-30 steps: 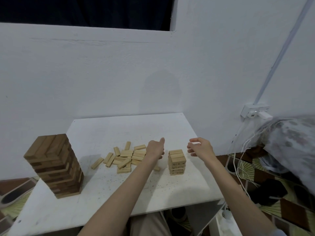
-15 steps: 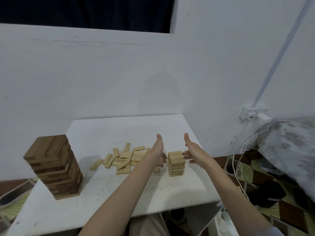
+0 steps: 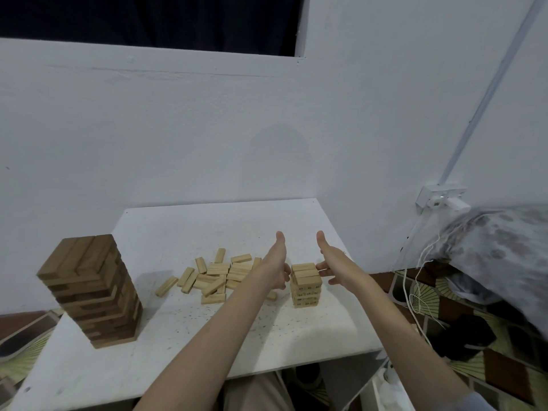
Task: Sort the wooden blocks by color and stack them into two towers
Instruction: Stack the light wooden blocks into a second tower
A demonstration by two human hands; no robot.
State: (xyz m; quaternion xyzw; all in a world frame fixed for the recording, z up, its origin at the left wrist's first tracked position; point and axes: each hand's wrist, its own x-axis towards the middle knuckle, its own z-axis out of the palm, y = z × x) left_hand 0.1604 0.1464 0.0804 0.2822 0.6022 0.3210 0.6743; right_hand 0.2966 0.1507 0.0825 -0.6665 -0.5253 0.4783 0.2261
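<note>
Hands flank the light tower (image 3: 306, 284), a short stack of pale wooden blocks standing upright on the white table (image 3: 184, 345), toward its right half. Left hand (image 3: 277, 269) sits just left of the light tower, thumb up, fingers straight and spread toward the stack's upper layers, fingertips at or almost at the blocks; actual contact too small to tell. Right hand (image 3: 333, 264) sits just right of the light tower, thumb up, fingers straight and relaxed, pointing in at the top layers, tips at the stack's right edge; contact also not clear. Neither hand grips anything, both palms wide and facing each other with the light tower between them. Top layer of the light tower shows three blocks side by side, layers below look a little uneven. Loose blocks (image 3: 221, 275), all pale, lie flat in a scattered heap on the table just left of the light tower, partly behind the left forearm; one single block lies apart at the heap's far-left end, and another small piece peeks out just left of the light tower's base under the left wrist. Dark tower (image 3: 92, 289), taller, built of brown blocks, stands well left of the light tower near the table's left edge, some layers slightly offset. Wall socket (image 3: 441, 200) with a plugged white cable (image 3: 415, 292) hangs on the wall right of the light tower, patterned cloth (image 3: 501, 250) beyond that.
</note>
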